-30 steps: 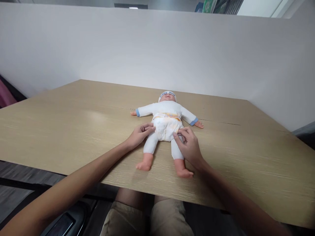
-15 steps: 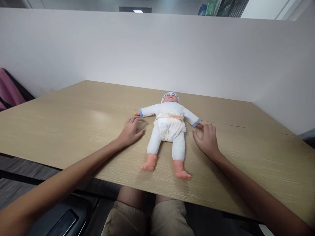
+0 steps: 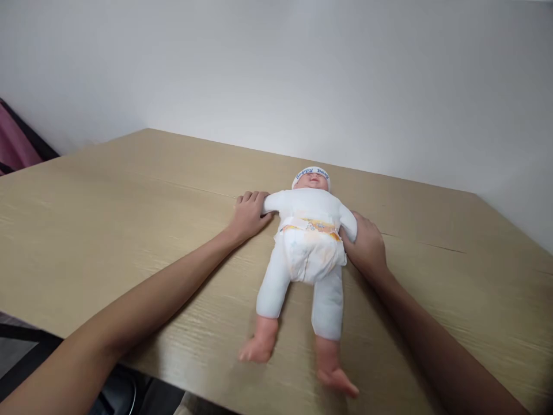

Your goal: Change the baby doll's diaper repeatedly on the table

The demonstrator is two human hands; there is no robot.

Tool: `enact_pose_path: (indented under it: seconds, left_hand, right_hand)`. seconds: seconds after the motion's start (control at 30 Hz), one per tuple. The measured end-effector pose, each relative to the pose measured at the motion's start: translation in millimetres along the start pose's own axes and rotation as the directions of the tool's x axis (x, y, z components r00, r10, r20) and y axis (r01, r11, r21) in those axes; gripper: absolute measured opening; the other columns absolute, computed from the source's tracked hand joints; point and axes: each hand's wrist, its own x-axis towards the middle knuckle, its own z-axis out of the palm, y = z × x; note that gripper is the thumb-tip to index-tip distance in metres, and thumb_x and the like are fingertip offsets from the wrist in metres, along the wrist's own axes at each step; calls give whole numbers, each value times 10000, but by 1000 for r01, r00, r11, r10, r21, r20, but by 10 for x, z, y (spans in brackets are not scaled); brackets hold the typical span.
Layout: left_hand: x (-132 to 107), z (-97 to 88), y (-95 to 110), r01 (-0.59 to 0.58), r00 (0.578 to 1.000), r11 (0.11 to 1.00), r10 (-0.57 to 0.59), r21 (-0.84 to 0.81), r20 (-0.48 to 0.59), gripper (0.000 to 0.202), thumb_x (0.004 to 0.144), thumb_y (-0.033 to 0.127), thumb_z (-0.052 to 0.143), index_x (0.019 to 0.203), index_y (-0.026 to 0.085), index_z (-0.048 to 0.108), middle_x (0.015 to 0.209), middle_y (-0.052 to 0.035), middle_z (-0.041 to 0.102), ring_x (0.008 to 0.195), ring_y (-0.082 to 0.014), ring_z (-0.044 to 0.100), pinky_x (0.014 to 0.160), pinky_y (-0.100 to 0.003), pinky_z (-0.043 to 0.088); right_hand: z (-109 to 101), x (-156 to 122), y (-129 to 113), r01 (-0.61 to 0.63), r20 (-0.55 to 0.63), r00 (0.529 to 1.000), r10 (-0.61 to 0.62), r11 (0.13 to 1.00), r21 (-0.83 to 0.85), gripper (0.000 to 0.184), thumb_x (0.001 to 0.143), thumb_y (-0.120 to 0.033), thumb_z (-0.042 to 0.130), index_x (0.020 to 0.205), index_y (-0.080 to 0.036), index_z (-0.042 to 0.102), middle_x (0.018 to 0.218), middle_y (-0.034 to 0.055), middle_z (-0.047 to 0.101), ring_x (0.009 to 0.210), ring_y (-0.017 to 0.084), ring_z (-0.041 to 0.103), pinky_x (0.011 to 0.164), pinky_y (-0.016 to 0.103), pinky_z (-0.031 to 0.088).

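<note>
A baby doll (image 3: pixel 314 202) lies on its back with its feet toward me. It wears a white suit and a white cap (image 3: pixel 310 172) with blue lettering. A white diaper (image 3: pixel 307 259) with an orange printed band is wrapped around its hips. My left hand (image 3: pixel 251 214) is closed around the doll's arm on the left, hiding its doll hand. On the other side, my right hand (image 3: pixel 368 245) grips the doll's other arm, its thumb near the diaper's edge. The ends of both doll arms are covered by my fingers.
The doll rests on a light wooden table (image 3: pixel 129 242) with a thin seam across it. A pale wall (image 3: pixel 276 75) stands behind the far edge. Something pink and black (image 3: pixel 19 141) is at the far left.
Both hands have moved from beside the doll onto its arms and closed on them. The doll appears larger and lower, and the view has tilted downward.
</note>
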Motion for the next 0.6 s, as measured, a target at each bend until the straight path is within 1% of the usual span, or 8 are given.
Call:
enact_pose_path:
  seconds: [0.13, 0.27, 0.4, 0.5, 0.6]
  left_hand:
    - [20, 10, -29, 18, 1000, 998, -19, 54, 10, 496, 1022, 496, 651, 1392, 167, 640, 1313, -170, 755, 1233, -403, 616, 1032, -520, 463]
    - [19, 36, -41, 21, 1000, 998, -20, 56, -7, 508, 1023, 515, 659, 1386, 161, 630, 1322, -173, 754, 1220, -400, 626, 1026, -511, 466]
    - [53, 63, -85, 17, 1000, 999, -17, 35, 5, 507, 1023, 536, 659, 1370, 167, 632, 1313, -172, 757, 1202, -398, 634, 1018, -507, 470]
    - [111, 54, -101, 36, 999, 999, -36, 9, 28, 507, 1008, 561, 674, 1336, 176, 643, 1296, -173, 762, 1193, -394, 647, 1022, -495, 469]
    - [126, -19, -44, 53, 998, 999, -53, 7, 21, 490, 992, 569, 689, 1278, 172, 664, 1241, -181, 776, 1172, -394, 666, 1018, -481, 464]
  right_hand:
    - [-22, 20, -50, -41, 10, 999, 41, 999, 18, 511, 1061, -492, 539, 1455, -193, 667, 1273, 165, 798, 1099, 375, 717, 968, 486, 555]
    - [-40, 41, -82, -74, 18, 997, 73, 996, 48, 467, 1054, -498, 560, 1383, -201, 708, 1259, 150, 812, 1090, 363, 731, 942, 453, 551]
    - [-37, 44, -76, -102, 12, 995, 102, 992, 71, 440, 1042, -511, 574, 1317, -207, 737, 1195, 134, 827, 1029, 345, 739, 884, 418, 537]
    - [-24, 50, -65, -119, -6, 993, 120, 991, 63, 440, 1032, -526, 573, 1268, -199, 746, 1168, 143, 826, 1010, 343, 731, 872, 409, 521]
    - [-31, 65, -85, -142, 6, 990, 142, 989, 32, 431, 1031, -509, 550, 1238, -184, 742, 1155, 164, 820, 1022, 352, 720, 884, 413, 504]
